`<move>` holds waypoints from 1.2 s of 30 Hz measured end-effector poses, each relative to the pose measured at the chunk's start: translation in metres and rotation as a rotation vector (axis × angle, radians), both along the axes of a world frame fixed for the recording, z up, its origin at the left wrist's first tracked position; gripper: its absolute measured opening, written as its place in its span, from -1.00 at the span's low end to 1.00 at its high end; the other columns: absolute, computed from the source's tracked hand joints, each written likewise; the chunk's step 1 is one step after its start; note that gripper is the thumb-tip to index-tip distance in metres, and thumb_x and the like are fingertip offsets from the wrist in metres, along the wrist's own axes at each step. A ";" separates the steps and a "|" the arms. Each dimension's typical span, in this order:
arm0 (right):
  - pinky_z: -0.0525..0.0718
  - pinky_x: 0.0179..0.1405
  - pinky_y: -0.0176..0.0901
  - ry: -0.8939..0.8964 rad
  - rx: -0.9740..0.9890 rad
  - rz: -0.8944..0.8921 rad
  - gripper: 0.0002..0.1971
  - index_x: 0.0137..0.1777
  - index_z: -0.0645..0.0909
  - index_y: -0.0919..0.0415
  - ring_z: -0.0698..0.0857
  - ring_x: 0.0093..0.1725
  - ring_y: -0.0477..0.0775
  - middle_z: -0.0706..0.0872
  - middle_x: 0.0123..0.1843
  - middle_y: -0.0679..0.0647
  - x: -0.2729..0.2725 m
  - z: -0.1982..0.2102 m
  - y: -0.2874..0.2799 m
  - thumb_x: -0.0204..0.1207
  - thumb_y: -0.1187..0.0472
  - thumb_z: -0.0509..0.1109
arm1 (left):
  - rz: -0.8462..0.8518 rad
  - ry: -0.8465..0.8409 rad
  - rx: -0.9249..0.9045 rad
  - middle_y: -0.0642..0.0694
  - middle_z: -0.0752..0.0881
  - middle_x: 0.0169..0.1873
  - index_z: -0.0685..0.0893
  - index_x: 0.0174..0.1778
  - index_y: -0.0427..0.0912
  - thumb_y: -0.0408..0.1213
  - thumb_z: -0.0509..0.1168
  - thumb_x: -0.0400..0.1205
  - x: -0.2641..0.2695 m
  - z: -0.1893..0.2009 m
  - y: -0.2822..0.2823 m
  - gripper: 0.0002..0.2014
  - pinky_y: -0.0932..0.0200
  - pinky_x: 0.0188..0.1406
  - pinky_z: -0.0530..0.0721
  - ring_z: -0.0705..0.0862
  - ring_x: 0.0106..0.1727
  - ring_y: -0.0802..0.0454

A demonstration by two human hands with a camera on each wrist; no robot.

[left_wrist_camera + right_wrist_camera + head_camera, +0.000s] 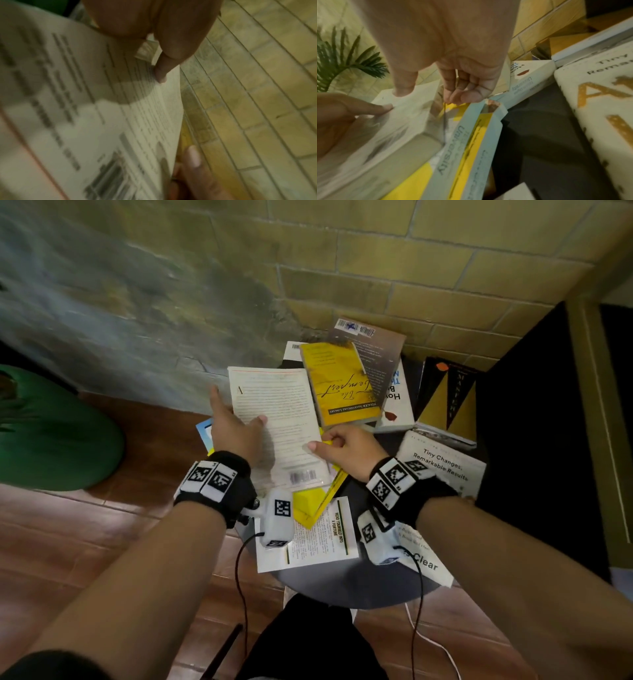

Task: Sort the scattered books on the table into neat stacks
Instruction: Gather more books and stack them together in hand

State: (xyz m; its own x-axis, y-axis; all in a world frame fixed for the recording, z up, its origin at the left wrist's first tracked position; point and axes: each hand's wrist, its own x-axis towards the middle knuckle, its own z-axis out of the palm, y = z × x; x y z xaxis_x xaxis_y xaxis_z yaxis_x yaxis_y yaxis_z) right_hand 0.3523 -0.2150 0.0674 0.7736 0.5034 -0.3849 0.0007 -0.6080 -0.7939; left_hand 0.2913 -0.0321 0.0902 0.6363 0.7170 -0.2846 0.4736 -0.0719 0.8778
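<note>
Here the left hand (236,424) grips the left edge of a white paperback (279,422), thumb flat on its back cover and the other fingers seemingly under the edge, though blur hides them, so the book sits partly lifted over the scattered books at the table's (346,587) middle. The right hand (342,448) pinches its right edge, thumb on top and fingers curled beneath. This looks like gathering one book to start a stack; next it needs squaring onto a chosen spot.
</note>
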 end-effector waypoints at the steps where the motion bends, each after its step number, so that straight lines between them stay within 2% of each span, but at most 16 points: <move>1: 0.34 -0.35 -0.38 -0.020 0.002 0.002 -0.66 0.00 0.61 0.10 0.46 -0.29 -0.26 0.45 -0.28 -0.24 -0.002 0.001 0.002 0.43 -0.14 0.49 | -0.020 -0.032 -0.058 -0.16 0.66 0.34 0.14 0.70 -0.14 -0.49 0.36 0.60 -0.002 -0.001 0.002 -0.21 -0.03 0.44 0.56 0.64 0.37 -0.10; 4: 0.52 -0.20 -0.38 0.005 0.081 0.031 -0.68 0.10 0.70 0.09 0.63 -0.15 -0.27 0.68 -0.10 -0.19 -0.009 0.006 0.002 0.44 -0.06 0.52 | -0.084 -0.153 -0.201 -0.12 0.74 0.26 0.50 0.48 -0.17 -0.36 0.38 0.51 -0.011 -0.001 0.003 -0.43 -0.20 0.34 0.65 0.71 0.29 -0.13; 7: 0.61 0.14 -0.22 0.141 0.213 -0.108 -0.60 0.28 0.57 0.15 0.69 0.14 -0.08 0.71 0.19 -0.02 -0.018 0.019 -0.003 0.48 0.09 0.51 | -0.088 -0.264 -0.387 -0.18 0.73 0.27 0.48 0.48 -0.21 -0.41 0.36 0.55 -0.014 0.004 -0.002 -0.47 -0.12 0.21 0.71 0.72 0.26 -0.16; 10: 0.67 0.07 -0.23 0.119 0.447 -0.258 -0.76 0.12 0.50 0.09 0.72 0.05 -0.13 0.73 0.07 -0.06 -0.030 0.039 -0.007 0.53 0.24 0.46 | -0.109 -0.256 -0.240 -0.10 0.73 0.20 0.50 0.41 -0.27 -0.43 0.29 0.67 -0.006 0.019 -0.015 -0.63 0.03 0.19 0.70 0.73 0.20 0.02; 12: 0.70 0.01 -0.26 -0.010 0.518 -0.299 -0.77 0.10 0.46 0.12 0.72 -0.02 -0.18 0.71 0.00 -0.10 -0.035 0.055 -0.011 0.54 0.30 0.43 | -0.177 -0.242 -0.101 0.18 0.65 0.13 0.51 0.30 -0.14 -0.29 0.30 0.70 -0.004 0.034 -0.029 -0.74 0.24 0.13 0.58 0.63 0.09 0.37; 13: 0.70 0.01 -0.26 -0.072 0.544 -0.306 -0.76 0.11 0.45 0.13 0.73 -0.01 -0.17 0.71 0.01 -0.10 -0.036 0.062 -0.014 0.55 0.32 0.42 | -0.179 -0.237 -0.086 0.26 0.59 0.14 0.49 0.32 -0.06 -0.18 0.27 0.72 -0.004 0.042 -0.035 -0.74 0.26 0.14 0.49 0.57 0.09 0.40; 16: 0.72 0.11 -0.16 -0.223 0.569 -0.297 -0.67 0.25 0.45 0.09 0.73 0.12 -0.13 0.72 0.07 -0.17 -0.037 0.082 -0.032 0.55 0.30 0.41 | -0.173 -0.192 -0.397 0.12 0.61 0.19 0.47 0.36 0.05 0.14 -0.01 0.76 -0.010 0.066 -0.045 -0.63 0.11 0.06 0.51 0.58 0.10 0.17; 19: 0.71 0.07 -0.06 -0.562 0.395 -0.181 -0.64 0.27 0.51 0.01 0.70 0.11 -0.12 0.70 0.07 -0.31 -0.035 0.095 -0.056 0.51 0.25 0.44 | -0.244 -0.136 -0.740 -0.03 0.76 0.19 0.56 0.42 0.00 0.45 -0.25 0.61 -0.015 0.082 -0.040 -0.21 -0.02 -0.01 0.67 0.76 0.09 -0.06; 22: 0.65 0.12 0.10 -1.050 0.116 0.148 -0.64 0.23 0.55 0.09 0.68 0.17 0.15 0.72 0.25 -0.01 -0.028 0.090 -0.075 0.44 0.32 0.41 | -0.335 -0.206 -0.970 -0.19 0.77 0.25 0.64 0.39 -0.04 0.58 -0.23 0.46 -0.017 0.095 -0.038 -0.05 -0.32 0.18 0.68 0.75 0.23 -0.28; 24: 0.64 0.07 0.17 -1.134 -0.005 0.286 -0.62 0.25 0.51 0.07 0.66 0.18 0.24 0.69 0.32 0.04 -0.025 0.081 -0.083 0.44 0.30 0.43 | -0.392 -0.206 -0.962 -0.19 0.79 0.19 0.65 0.37 -0.07 0.39 0.01 0.54 -0.021 0.098 -0.045 -0.27 -0.31 0.12 0.74 0.75 0.22 -0.28; 26: 0.61 0.11 0.19 -1.078 -0.069 0.367 -0.59 0.26 0.50 0.05 0.62 0.24 0.23 0.65 0.36 0.05 -0.024 0.075 -0.091 0.44 0.20 0.50 | -0.430 -0.190 -0.898 -0.11 0.86 -0.03 0.65 0.25 -0.11 -0.09 0.21 0.63 -0.023 0.092 -0.049 -0.67 -0.06 -0.15 0.80 0.81 0.03 -0.16; 27: 0.59 0.16 0.21 -1.040 -0.091 0.387 -0.60 0.26 0.52 0.05 0.59 0.29 0.21 0.63 0.37 0.05 -0.025 0.075 -0.094 0.46 0.06 0.50 | -0.435 -0.182 -0.867 -0.08 0.87 -0.10 0.64 0.20 -0.11 -0.29 0.23 0.57 -0.025 0.088 -0.050 -0.71 0.02 -0.26 0.75 0.83 -0.08 -0.11; 29: 0.53 0.28 0.26 -0.938 -0.121 0.343 -0.51 0.29 0.57 0.01 0.50 0.40 0.17 0.56 0.42 0.03 -0.029 0.076 -0.099 0.47 -0.26 0.36 | -0.447 -0.197 -0.862 -0.07 0.86 -0.11 0.64 0.17 -0.11 -0.45 0.14 0.48 -0.027 0.079 -0.046 -0.62 0.07 -0.32 0.69 0.84 -0.14 -0.08; 31: 0.40 0.46 0.29 -0.807 -0.132 0.194 -0.32 0.41 0.49 -0.03 0.36 0.51 0.13 0.44 0.51 0.02 -0.029 0.080 -0.102 0.42 -0.43 0.21 | -0.445 -0.192 -0.891 -0.07 0.86 -0.11 0.65 0.14 -0.13 -0.50 0.11 0.41 -0.029 0.077 -0.041 -0.57 0.09 -0.31 0.76 0.84 -0.15 -0.07; 34: 0.14 0.60 0.16 -0.621 -0.214 0.082 0.01 0.63 0.18 -0.01 0.17 0.62 0.11 0.23 0.65 0.03 -0.017 0.086 -0.100 0.23 -0.53 0.26 | -0.520 -0.117 -0.828 -0.08 0.86 -0.13 0.68 0.11 -0.16 -0.49 0.14 0.18 -0.028 0.074 -0.036 -0.44 0.18 -0.30 0.78 0.81 -0.10 -0.14; 36: 0.23 0.58 0.16 -0.505 -0.327 0.148 0.09 0.63 0.13 -0.09 0.27 0.59 0.12 0.36 0.60 0.03 -0.007 0.087 -0.095 0.13 -0.53 0.38 | -0.621 -0.057 -0.765 -0.08 0.86 -0.17 0.68 0.12 -0.19 -0.53 0.13 0.13 -0.027 0.075 -0.038 -0.39 0.23 -0.33 0.76 0.82 -0.15 -0.10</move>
State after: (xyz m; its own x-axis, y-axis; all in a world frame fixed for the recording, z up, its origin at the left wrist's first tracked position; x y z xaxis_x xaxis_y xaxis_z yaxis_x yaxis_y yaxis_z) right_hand 0.3452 -0.3103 0.1541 0.8315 0.5373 -0.1416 0.4308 -0.7843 -0.4464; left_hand 0.2645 -0.0705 0.1654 0.8647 -0.1139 -0.4893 0.4992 0.3033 0.8117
